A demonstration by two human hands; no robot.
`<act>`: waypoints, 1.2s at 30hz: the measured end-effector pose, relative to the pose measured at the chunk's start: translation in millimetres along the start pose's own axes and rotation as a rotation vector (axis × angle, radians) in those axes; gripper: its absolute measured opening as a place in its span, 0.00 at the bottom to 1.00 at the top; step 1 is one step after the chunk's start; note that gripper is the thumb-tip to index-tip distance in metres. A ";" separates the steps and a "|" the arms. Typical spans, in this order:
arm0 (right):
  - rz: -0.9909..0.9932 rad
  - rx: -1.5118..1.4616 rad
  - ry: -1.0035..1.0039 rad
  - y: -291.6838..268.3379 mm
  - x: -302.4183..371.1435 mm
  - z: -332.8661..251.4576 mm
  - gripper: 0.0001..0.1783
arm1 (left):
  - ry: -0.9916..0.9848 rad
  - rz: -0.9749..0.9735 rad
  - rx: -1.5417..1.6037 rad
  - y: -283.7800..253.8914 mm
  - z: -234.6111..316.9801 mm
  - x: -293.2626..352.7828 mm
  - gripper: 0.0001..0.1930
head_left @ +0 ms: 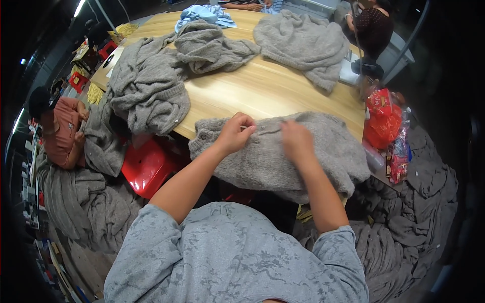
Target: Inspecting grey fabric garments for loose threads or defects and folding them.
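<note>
Here was the grey sweater (268,169), right in front of me, lying bunched on the near edge of the desk (227,98) and drooping over it! My left fingers (244,119) curled by the thumb at its upper side; my right fingers (291,130) were a blur just across, so I couldn't tell whether either set gripped the knit. Halfway through this piece, I judged: it lay drawn out under both hands, not yet set aside. More remained around it: a knit heap (146,88) on the left, a knit bundle (303,43) beyond, blue cloth (204,17) at the far end. Around the room, a red stool (146,166), a red bag (381,121), and a seated co-worker (65,121) handling grey fabric (103,141)!
</note>
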State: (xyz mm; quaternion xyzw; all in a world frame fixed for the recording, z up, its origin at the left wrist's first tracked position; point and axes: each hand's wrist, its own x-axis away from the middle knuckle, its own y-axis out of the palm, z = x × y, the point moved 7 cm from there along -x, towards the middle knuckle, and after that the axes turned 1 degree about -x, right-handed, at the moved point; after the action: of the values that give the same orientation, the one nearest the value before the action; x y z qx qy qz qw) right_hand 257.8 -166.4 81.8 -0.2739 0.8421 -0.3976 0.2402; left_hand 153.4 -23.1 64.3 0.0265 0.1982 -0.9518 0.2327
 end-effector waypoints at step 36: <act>0.805 -0.994 0.389 -150.4 32.7 294.9 0.06 | 0.088 -0.130 -0.252 -18.6 21.3 36.7 0.07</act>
State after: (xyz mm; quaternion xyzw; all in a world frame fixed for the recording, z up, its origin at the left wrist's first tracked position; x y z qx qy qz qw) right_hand 457.9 -426.7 28.6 0.0603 0.9897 0.1161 0.0589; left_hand 113.2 -32.2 85.5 0.0257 0.3276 -0.9303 0.1632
